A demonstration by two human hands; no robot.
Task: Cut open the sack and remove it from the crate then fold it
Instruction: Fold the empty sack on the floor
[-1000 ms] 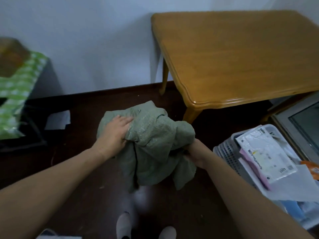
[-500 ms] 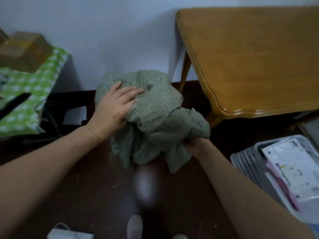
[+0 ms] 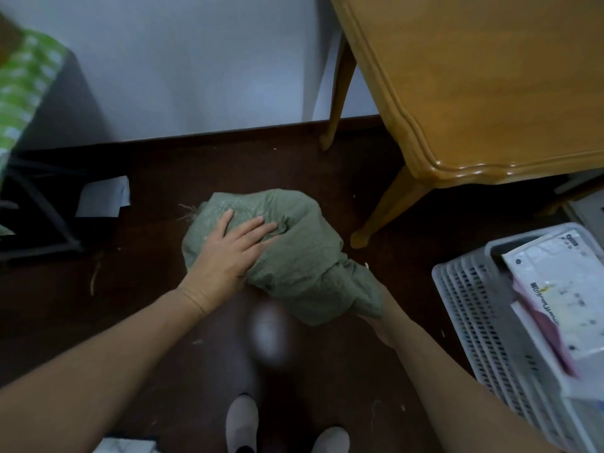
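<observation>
The green woven sack (image 3: 304,253) is bunched into a rough bundle above the dark floor, in the middle of the view. My left hand (image 3: 228,253) lies flat on its top left side, fingers spread and pressing on the fabric. My right hand (image 3: 380,317) is under the bundle's lower right corner and mostly hidden by the cloth; it holds the sack from below. The grey plastic crate (image 3: 474,308) stands at the right edge, apart from the sack, with white and pink packets lying in it.
A wooden table (image 3: 490,93) fills the upper right, its legs close to the sack. A white wall runs behind. A green checked cloth (image 3: 23,86) over a dark frame is at left, with white paper (image 3: 103,197) on the floor. My feet are below.
The bundle has come down from wall height toward the floor. My left hand has flattened on top of it. The view has tilted further down.
</observation>
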